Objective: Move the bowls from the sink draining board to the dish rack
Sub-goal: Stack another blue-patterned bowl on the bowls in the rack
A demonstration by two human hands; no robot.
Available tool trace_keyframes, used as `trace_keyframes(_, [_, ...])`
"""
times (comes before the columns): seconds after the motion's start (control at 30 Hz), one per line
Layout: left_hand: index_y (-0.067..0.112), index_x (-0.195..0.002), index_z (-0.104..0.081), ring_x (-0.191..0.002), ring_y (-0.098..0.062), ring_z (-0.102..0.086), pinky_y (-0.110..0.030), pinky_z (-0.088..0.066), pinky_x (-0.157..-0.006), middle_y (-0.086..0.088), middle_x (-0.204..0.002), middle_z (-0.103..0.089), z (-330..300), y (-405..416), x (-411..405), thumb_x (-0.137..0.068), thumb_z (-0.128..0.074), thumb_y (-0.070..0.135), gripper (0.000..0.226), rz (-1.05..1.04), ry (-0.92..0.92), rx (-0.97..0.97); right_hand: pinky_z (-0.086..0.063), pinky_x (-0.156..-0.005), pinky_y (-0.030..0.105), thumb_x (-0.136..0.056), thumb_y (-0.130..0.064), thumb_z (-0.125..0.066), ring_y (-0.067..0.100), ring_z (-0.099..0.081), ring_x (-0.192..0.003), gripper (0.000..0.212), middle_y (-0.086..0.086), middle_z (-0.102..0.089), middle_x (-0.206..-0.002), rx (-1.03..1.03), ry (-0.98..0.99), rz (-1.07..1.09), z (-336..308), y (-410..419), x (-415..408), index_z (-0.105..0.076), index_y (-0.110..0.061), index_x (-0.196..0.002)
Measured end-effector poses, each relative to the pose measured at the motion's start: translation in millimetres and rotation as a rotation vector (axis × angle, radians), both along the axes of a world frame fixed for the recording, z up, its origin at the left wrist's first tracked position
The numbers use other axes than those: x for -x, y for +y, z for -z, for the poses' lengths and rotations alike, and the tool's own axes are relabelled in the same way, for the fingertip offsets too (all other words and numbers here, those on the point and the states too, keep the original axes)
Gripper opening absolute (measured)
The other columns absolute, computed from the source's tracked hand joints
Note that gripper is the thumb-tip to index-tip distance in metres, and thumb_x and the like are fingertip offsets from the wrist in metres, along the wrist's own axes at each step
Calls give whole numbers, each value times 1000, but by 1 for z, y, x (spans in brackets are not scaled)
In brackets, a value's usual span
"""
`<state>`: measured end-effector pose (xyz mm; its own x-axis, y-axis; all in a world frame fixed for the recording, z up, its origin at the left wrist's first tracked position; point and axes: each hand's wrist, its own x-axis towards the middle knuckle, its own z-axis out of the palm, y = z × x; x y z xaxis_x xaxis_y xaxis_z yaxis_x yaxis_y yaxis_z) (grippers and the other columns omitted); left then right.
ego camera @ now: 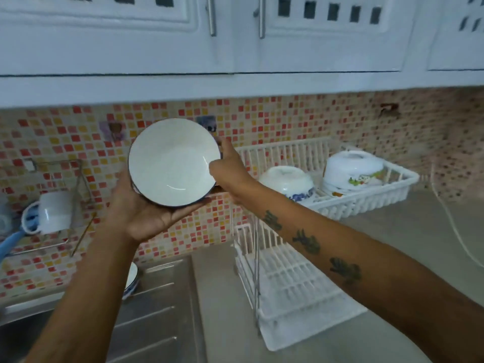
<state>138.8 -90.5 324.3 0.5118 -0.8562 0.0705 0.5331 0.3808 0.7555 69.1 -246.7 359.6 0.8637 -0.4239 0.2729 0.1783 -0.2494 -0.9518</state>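
— So which step is this?

— Mid-carry, I'd say. A white bowl with a dark rim (174, 161) is held up in the air between both hands, its inside tilted toward the camera, in front of the mosaic tile backsplash (288, 119). It is off the draining board (157, 310) and not yet in the dish rack (366, 197).

— How are the hands placed?

— The left hand (146, 218) cups the bowl from beneath, fingers curled round its lower edge. The right hand (230, 169) pinches the right rim — thumb up, a finger lying over the inside.

— And the rack?

— It sits on the grey surface (392, 258) to the right, already holding two upturned bowls: one with a blue pattern (286, 182), and a larger one with a green print (353, 169). A second white rack tray (296, 292) sits nearer, beside the sink.

— What does the next move call for?

— Probably swinging the bowl right, turning it upside down, and lowering it into a free part of the rack without knocking the blue-patterned bowl. Another bowl (131, 280) shows at the draining board's back edge, partly hidden by the left forearm, so the job looks unfinished.

— Any brands or writing?

— None I can read. The bowl prints and two small stickers on the tiles are too blurred to make out.
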Motion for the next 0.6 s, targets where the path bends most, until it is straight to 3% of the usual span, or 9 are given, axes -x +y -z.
trace_keyframes(0.1, [29, -140, -49, -126, -47, -52, -61, -49, -95, -16, -141, -55, -22, -33, 33, -83, -41, 76, 74, 36, -68, 15, -56, -88, 51, -84, 10, -36, 26, -52, -113, 63, 6, -50, -130, 26, -32, 41, -21, -32, 40, -36, -20, -139])
trace_keyframes(0.2, [26, -141, -48, -126, -47, -52, -61, -50, -94, -17, -141, -55, -36, -70, 54, -82, -40, 77, 79, 35, -68, 11, -56, -86, 52, -86, 4, -45, 28, -54, -106, 49, 4, -51, -121, 5, -31, 35, -36, -69, 75, -42, -21, -128])
trace_keyframes(0.27, [26, -138, -52, -122, -47, -56, -63, -49, -93, -17, -138, -58, -42, -91, 60, -81, -40, 79, 79, 5, -76, -19, -53, -93, 52, -90, -17, -56, 27, -58, -102, 33, 5, -58, -119, -30, -25, -18, -42, -88, 92, -48, -21, -122])
trace_keyframes(0.33, [25, -132, -57, -118, -47, -58, -66, -48, -93, -17, -135, -60, -46, -112, 69, -79, -43, 79, 77, -46, -105, -70, -48, -99, 47, -94, -38, -50, 22, -59, -96, 17, -3, -63, -104, -40, -36, -61, -49, -105, 110, -58, -28, -105])
trace_keyframes(0.43, [23, -118, -64, -110, -42, -62, -61, -55, -83, -16, -121, -65, -51, -136, 86, -79, -47, 75, 67, -164, -191, -155, -45, -100, 46, -95, -57, -34, 24, -58, -103, 36, -9, -60, -95, -34, -45, -7, -55, -137, 123, -62, -35, -93])
trace_keyframes(0.53, [24, -122, -58, -105, -32, -65, -49, -60, -75, -13, -121, -63, -48, -159, 94, -77, -59, 69, 64, -380, -443, -289, -44, -99, 45, -91, -67, -29, 25, -57, -105, 58, -1, -62, -103, -68, -18, 28, -51, -167, 119, -62, -28, -119])
trace_keyframes(0.6, [21, -128, -49, -97, -24, -68, -41, -60, -71, -9, -122, -64, -42, -172, 96, -70, -69, 67, 78, -538, -631, -353, -40, -93, 39, -91, -67, -28, 20, -57, -94, 64, -1, -61, -96, -100, 27, 42, -45, -180, 114, -58, -20, -122])
